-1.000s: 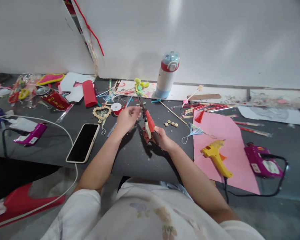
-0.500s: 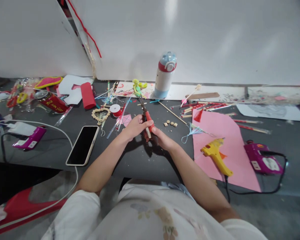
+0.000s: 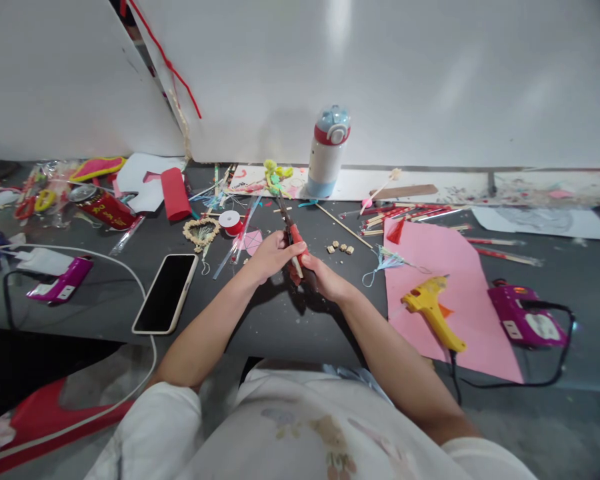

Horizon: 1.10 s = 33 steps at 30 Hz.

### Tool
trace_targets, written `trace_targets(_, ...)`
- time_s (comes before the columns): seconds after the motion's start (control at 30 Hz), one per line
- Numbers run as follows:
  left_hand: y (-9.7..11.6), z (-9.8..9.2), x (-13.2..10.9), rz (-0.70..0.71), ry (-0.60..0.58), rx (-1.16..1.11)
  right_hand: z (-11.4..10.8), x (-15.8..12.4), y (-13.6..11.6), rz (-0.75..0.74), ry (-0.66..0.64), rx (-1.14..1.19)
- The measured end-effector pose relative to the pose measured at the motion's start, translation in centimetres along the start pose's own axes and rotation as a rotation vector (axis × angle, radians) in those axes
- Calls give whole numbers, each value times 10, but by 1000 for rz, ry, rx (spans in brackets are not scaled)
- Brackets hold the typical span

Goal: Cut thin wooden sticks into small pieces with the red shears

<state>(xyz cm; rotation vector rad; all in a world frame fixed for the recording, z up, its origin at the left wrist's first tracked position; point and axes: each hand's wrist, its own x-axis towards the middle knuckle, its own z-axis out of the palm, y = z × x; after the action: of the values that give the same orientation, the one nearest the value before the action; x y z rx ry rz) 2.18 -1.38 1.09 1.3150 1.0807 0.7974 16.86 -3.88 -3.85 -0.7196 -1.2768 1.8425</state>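
Both of my hands are closed together around a tool with an orange-red handle [image 3: 296, 235] and a long, narrow dark blade [image 3: 284, 210] pointing away from me. My left hand [image 3: 273, 257] grips it from the left, thumb lying across the handle. From the right, my right hand [image 3: 327, 275] presses its thumb near the lower end of the handle. A short pale piece [image 3: 297, 268] shows between the hands; my fingers hide much of it. Small wooden bits [image 3: 341, 247] lie right of my hands, and a white spool with red thread [image 3: 231, 223] is to the left.
A phone [image 3: 166, 293] lies left of my forearm. A water bottle [image 3: 329, 152] stands behind my hands. On the right, a yellow glue gun [image 3: 433, 310] rests on pink paper [image 3: 467, 280], with its cord trailing. A red can [image 3: 103, 207] lies tipped at the left.
The view has shifted very slightly. Both hands keep their grip on the tool in nearly the same place.
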Motion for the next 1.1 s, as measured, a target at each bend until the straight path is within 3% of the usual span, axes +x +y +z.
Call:
trace_targets(0.47,-3,-3,4,27,50,59,4,0,-6,-37,-4,-1)
trace_targets(0.53,-6,-10,7,83,141,70,2,1,-4,-8,20,12)
trace_targets(0.6,-6,-19,8,151,303,115,1,2,-3,44,35,37)
trace_targets(0.73,-2,-35,6,356,577,465,1,2,-2,105,65,63)
trace_targets(0.87,3,-40,3,518,624,798,2,2,-1,97,58,19)
trace_targets(1.1,-3,-47,5,569,650,894,5,-1,-5,120,34,-8)
